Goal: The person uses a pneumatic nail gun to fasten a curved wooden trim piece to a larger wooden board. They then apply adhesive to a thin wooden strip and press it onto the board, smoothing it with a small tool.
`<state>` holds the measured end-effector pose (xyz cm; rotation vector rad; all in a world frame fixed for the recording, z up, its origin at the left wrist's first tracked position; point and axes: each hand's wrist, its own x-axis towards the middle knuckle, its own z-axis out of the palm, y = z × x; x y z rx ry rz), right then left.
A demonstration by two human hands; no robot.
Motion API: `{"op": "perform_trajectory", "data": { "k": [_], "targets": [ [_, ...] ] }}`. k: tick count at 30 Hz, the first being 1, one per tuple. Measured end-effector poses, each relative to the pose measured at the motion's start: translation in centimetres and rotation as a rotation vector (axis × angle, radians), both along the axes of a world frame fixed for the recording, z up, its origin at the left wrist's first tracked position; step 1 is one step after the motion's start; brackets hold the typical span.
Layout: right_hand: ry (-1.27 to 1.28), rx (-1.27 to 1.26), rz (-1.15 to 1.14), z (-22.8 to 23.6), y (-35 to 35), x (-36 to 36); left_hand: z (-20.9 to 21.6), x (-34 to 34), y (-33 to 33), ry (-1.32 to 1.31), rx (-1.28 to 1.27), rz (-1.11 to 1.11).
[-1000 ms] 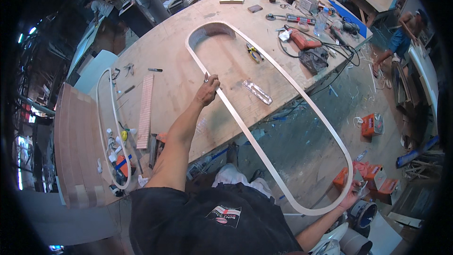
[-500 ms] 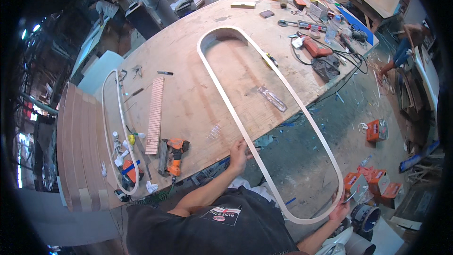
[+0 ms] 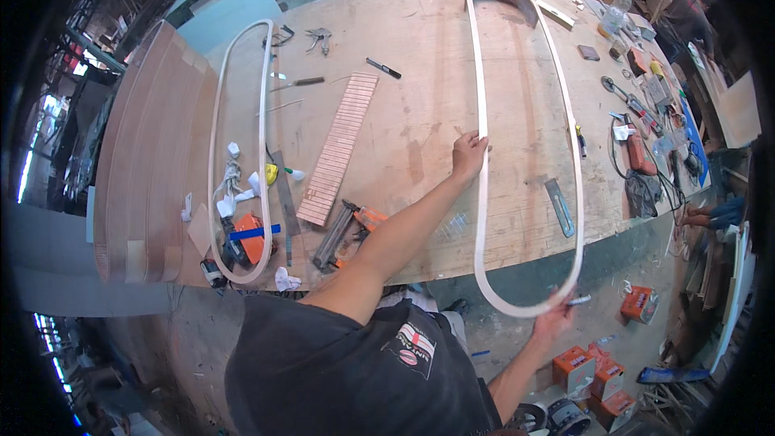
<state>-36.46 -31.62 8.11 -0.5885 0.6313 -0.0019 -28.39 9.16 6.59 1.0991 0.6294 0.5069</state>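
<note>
A long pale wooden frame [image 3: 482, 218] with rounded ends lies across the right half of the workbench, its near end jutting past the edge. My left hand [image 3: 468, 157] grips its left side, fingers closed around the strip. At the near curve, my slightly blurred right hand [image 3: 554, 320] holds the rim; a slim pen-like item [image 3: 579, 301] sticks out from those fingers. Inside the frame lies a flat grey-blue strip [image 3: 559, 207]. An orange-and-black nail gun [image 3: 335, 236] rests under my left forearm, partly hidden.
A smaller oval frame [image 3: 265, 89] stands at left beside stacked curved panels [image 3: 153, 153]. Nearby lie a grooved wood strip [image 3: 339, 149] and a black pen [image 3: 383, 68]. A corded red tool [image 3: 640, 153] sits at right; orange tins [image 3: 575, 367] stand on the floor.
The long frame has shifted forward and right in view, now lying more lengthwise away from me. My left arm reaches farther over the bench. Both hands keep hold, and the view has turned leftward.
</note>
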Motion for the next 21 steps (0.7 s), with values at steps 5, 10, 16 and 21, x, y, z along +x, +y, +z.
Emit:
{"op": "perform_trajectory", "data": {
  "k": [5, 10, 16, 21],
  "targets": [
    [-0.042, -0.028, 0.136, -3.3, 6.3, 0.1, -1.1, -9.0, -2.6, 0.149, -0.151, -0.093],
    [0.053, -0.064, 0.201, -2.5, 11.1, 0.6, -3.2, -11.4, -2.0, 0.17, -0.027, -0.02],
    [0.007, -0.137, 0.361, -4.1, 10.4, 1.5, -4.2, -11.9, 2.2, 0.333, 0.328, 0.012],
    [0.05, -0.075, 0.416, -6.4, 8.2, 1.7, -2.5, -16.3, 9.5, 0.513, 0.85, 0.391]
  ]
}}
